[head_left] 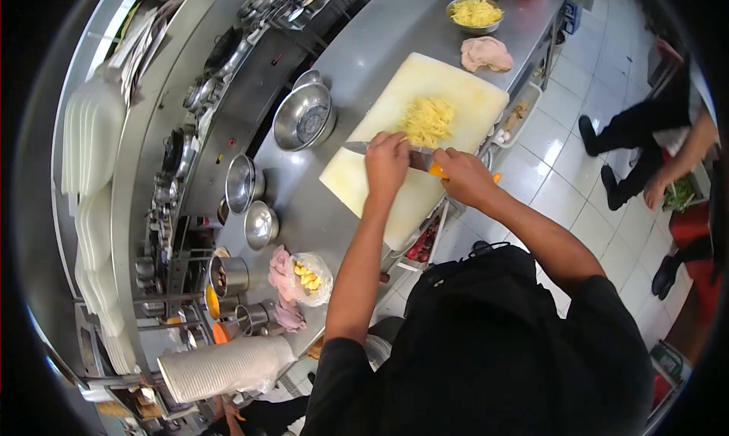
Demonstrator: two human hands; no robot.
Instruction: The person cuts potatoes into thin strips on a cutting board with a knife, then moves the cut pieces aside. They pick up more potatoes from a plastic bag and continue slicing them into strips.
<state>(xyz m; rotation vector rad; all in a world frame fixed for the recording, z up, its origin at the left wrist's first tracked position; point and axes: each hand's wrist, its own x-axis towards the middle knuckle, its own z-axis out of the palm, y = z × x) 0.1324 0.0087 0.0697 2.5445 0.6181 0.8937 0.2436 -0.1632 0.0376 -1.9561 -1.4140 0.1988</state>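
My right hand (465,176) is closed round the orange handle of a knife (420,160). The wide blade points left, low over a white cutting board (467,98). My left hand (387,161) lies across the blade, its fingers bent together and pressed on it; the fingertips are partly hidden. Just beyond both hands, a pile of thin yellow strips (430,121), which look like cut potato, rests on the board.
Metal bowls (304,117) stand left of the board. A bowl of yellow strips (475,14) and a pink cloth (487,54) lie beyond it. A bag of yellow pieces (310,278) and stacked white containers (224,366) are nearer left. Another person (645,132) stands at right.
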